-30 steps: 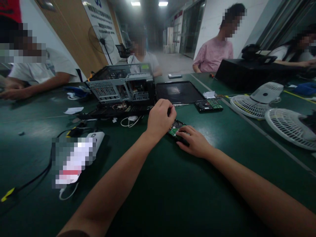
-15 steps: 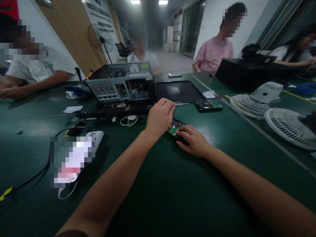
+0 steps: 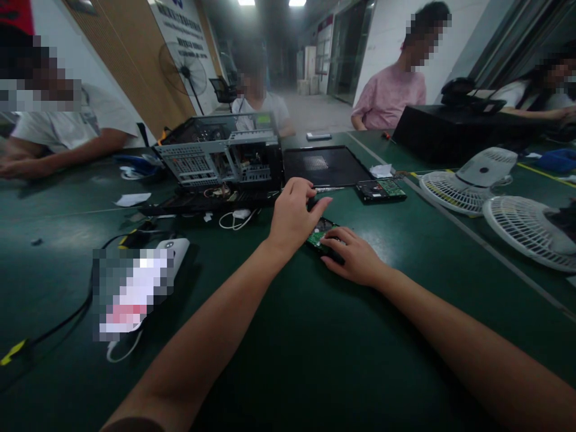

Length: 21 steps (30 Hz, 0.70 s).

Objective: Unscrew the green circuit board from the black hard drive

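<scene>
Currently, the drive is gripped by the right hand.
From that grip it is seen at ten o'clock, partly covered; from the left hand, at four o'clock. Whether the latter is closed on anything cannot be told.

No wording is legible with certainty. The white wall sign bears a blue emblem, cut off at the upper edge, above rows of dark characters and a smaller Latin-lettered line, all too blurred to read. Dark marks on the red panel, upper left, are likewise undecipherable.
</scene>
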Each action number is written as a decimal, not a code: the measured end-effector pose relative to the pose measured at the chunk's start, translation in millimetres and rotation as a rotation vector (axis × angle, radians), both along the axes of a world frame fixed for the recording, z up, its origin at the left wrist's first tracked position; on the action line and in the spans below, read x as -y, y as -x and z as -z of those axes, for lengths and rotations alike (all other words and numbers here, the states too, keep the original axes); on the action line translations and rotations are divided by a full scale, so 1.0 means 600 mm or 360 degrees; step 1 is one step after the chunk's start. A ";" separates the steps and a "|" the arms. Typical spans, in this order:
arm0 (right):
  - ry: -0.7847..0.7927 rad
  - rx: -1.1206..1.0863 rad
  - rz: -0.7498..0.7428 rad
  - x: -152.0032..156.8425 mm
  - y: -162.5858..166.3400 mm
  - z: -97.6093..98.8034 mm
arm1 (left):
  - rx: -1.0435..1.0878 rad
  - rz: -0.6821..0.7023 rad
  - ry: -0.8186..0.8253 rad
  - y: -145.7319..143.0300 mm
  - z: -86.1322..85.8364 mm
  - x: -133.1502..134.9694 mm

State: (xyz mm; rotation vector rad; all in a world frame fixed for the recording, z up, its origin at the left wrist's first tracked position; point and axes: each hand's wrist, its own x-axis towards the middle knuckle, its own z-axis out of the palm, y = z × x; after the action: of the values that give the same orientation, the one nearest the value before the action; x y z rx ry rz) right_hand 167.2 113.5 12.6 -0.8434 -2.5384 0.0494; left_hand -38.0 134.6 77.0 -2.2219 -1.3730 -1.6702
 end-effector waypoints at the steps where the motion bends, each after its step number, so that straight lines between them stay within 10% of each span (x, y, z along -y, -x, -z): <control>1: 0.0004 -0.0007 -0.0005 0.000 0.000 0.001 | 0.0008 0.0005 -0.0003 -0.001 0.001 0.000; 21: -0.0005 -0.0027 -0.0016 0.000 0.000 0.000 | -0.0199 -0.0149 -0.0071 0.004 -0.005 0.003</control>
State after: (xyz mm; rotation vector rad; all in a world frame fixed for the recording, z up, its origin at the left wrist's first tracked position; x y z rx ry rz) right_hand 167.2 113.4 12.7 -0.8252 -2.5267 0.0552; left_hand -40.2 132.8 80.1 -2.1616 -1.3728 -1.4900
